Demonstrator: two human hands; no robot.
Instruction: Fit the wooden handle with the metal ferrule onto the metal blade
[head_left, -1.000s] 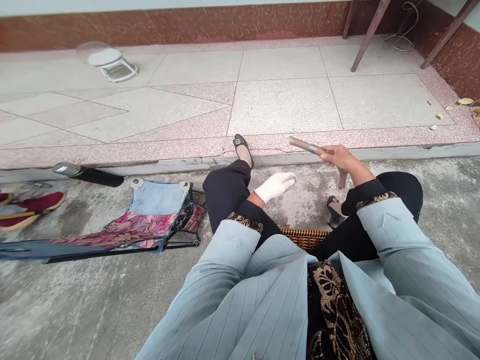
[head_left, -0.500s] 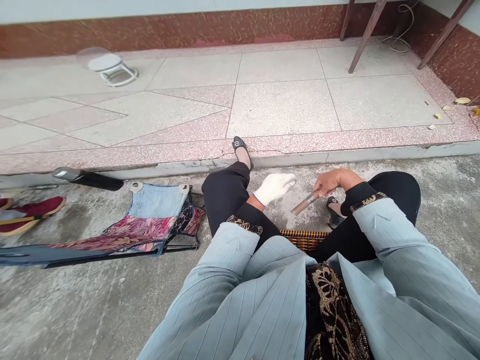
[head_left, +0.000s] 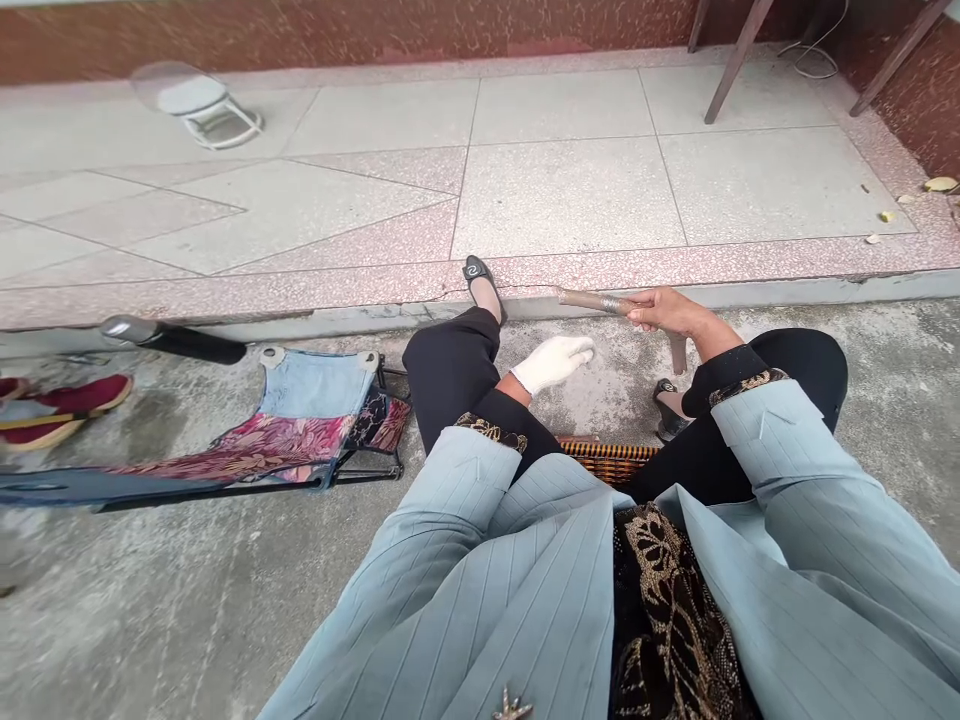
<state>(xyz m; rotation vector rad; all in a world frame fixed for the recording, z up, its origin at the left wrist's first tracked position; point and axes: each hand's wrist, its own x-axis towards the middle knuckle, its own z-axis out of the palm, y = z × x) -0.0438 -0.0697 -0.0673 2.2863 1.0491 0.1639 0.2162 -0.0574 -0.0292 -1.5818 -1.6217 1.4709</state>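
Note:
My right hand [head_left: 664,310] is closed around a brown, stick-like tool [head_left: 589,300] with a silvery band around it. The tool points left, level with the step edge. A second brown piece shows below the hand; whether it belongs to the same tool I cannot tell. My left hand [head_left: 555,364], in a white knitted glove, hangs lower and to the left, fingers curled together. Anything between those fingers is hidden. Below both hands, between my knees, part of a black-and-orange woven wicker piece [head_left: 611,464] shows; my jacket hides the rest.
Left of me stands a low folding recliner [head_left: 300,420] with patterned fabric. Past it are red shoes [head_left: 86,400] and a black, silver-ended object [head_left: 176,338]. A raised tiled step [head_left: 562,200] runs ahead, carrying a small white stool [head_left: 202,105] and dark table legs [head_left: 739,60].
My right hand has risen, swinging the tool from pointing down-left to nearly level. The left hand has stayed low, apart from the tool. The view has tilted slightly downward.

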